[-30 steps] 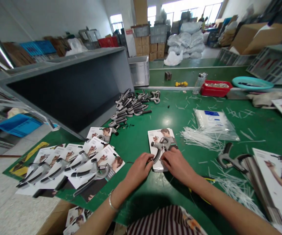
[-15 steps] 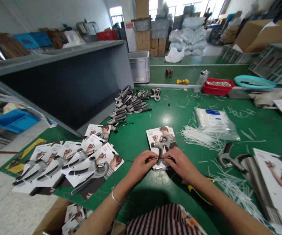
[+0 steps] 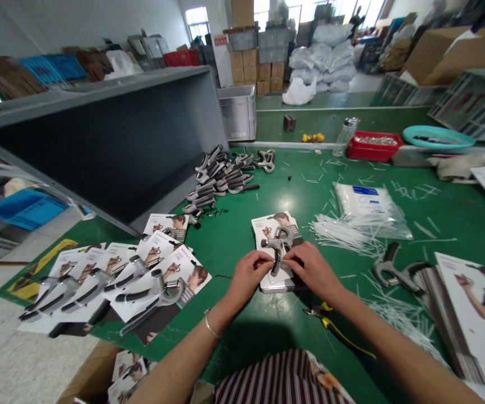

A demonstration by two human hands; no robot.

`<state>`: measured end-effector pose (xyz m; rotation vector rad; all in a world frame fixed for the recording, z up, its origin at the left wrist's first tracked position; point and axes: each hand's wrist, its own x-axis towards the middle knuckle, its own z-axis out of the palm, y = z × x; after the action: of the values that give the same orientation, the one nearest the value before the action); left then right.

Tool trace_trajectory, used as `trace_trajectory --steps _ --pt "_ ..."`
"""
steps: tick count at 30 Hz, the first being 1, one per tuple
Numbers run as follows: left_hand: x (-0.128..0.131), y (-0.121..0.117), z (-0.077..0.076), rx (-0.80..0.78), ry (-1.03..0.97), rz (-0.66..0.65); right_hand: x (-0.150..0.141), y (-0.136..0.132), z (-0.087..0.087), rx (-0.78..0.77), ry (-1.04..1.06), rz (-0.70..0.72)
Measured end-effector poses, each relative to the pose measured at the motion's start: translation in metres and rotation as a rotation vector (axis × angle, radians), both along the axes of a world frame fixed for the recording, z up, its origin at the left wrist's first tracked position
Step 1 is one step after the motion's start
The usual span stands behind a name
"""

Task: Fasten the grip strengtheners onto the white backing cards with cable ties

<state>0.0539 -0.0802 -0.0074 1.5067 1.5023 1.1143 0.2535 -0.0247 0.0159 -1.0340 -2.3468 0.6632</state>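
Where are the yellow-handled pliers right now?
In the head view, the yellow-handled pliers lie on the green bench, right of centre, just below the person's right hand.

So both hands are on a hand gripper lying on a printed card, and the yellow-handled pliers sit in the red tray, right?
The pliers are not in the red tray: they lie on the green table near the right hand, as the head view shows.

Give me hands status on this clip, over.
Left hand and right hand both on a grey hand grip trainer. Trainer lying on a printed backing card. Yellow-handled pliers below right hand, apart from it.
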Motion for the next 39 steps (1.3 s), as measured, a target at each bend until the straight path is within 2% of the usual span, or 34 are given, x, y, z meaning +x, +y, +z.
trace_trajectory --steps 6,13,19,24,26,29,31,33,35,37,39 --pt "0.003 0.002 -0.001 -0.056 -0.075 0.018 0.004 0.0 0.008 0.243 -0.307 0.084" --pt "0.002 0.003 -0.006 -0.115 -0.176 -0.011 -0.003 0.001 0.01 0.29 -0.352 0.091" --pt "0.003 0.003 -0.002 -0.072 -0.103 -0.055 -0.007 0.001 0.012 0.257 -0.269 0.11" --pt "0.0 -0.002 0.017 -0.004 0.093 -0.146 -0.012 -0.005 0.013 0.147 -0.146 0.111" --pt "0.001 -0.006 0.027 0.026 0.262 -0.167 -0.015 -0.007 0.013 0.126 -0.119 0.102" --pt "0.006 -0.01 0.04 0.116 0.609 -0.124 -0.019 -0.01 0.011 0.12 -0.077 0.106" --pt "0.008 -0.011 0.045 0.161 0.731 -0.102 -0.019 -0.011 0.008 0.122 -0.045 0.109" --pt "0.008 -0.013 0.045 0.175 0.708 -0.103 -0.017 -0.012 0.004 0.119 -0.013 0.097" --pt "0.006 -0.015 0.041 0.176 0.587 -0.125 -0.013 -0.013 0.001 0.093 0.045 0.069" --pt "0.006 -0.018 0.032 0.182 0.472 -0.14 -0.012 -0.014 -0.001 0.054 0.139 0.028" --pt "0.009 -0.02 0.018 0.198 0.452 -0.121 -0.013 -0.015 0.0 0.025 0.225 -0.013"
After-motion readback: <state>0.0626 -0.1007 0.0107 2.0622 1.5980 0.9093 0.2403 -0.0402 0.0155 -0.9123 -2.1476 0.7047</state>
